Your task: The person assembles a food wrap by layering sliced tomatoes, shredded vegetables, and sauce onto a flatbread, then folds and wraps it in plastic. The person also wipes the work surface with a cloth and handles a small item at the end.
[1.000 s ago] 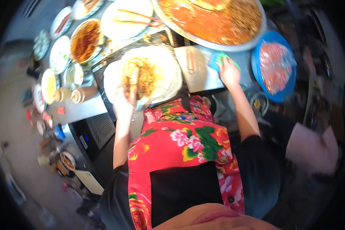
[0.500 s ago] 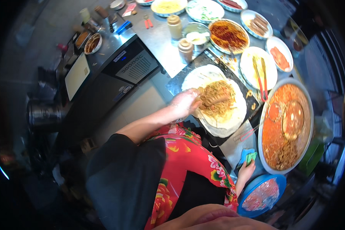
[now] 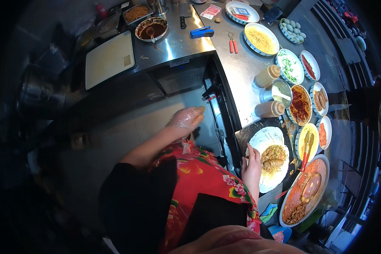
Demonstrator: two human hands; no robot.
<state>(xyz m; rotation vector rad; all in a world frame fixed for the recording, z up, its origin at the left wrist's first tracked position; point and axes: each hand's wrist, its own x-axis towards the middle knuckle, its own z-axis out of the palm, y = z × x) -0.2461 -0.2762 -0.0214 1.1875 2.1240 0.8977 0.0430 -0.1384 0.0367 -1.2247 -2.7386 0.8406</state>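
Now that the left hand (image 3: 189, 117) has pulled back off the filling (image 3: 275, 151), only the right hand (image 3: 253, 161) is at the flatbread (image 3: 262, 139). Right hand has also left the blue-and-green cloth (image 3: 269, 213), which lies by itself below the flatbread in view. Meaning: filling sits uncovered, with a scored sausage-like piece (image 3: 272, 164) on it, and the work is between two contacts.

Left hand: clear glove, fingers curled in together, yellowish at the tips, held over the floor (image 3: 156, 116) and well apart from the desk (image 3: 238, 80). Can't tell if it pinches anything. Right hand: fingers a little spread, touching the flatbread's near edge; can't tell whether they pinch it or just rest.

Flatbread lies flat on a dark board (image 3: 246, 134), close to the desk's near edge. Filling is about central, pale margin showing all round.

Room: far side is tight, red-handled tongs (image 3: 304, 162) and the dish of red-brown sauce (image 3: 300, 105) just past the board. Large basin (image 3: 326, 167) crowds the lower right. Squeeze bottle (image 3: 269, 109) stands just above the board. Most slack is on the near side, over the floor gap, and along the metal left of the bottle.
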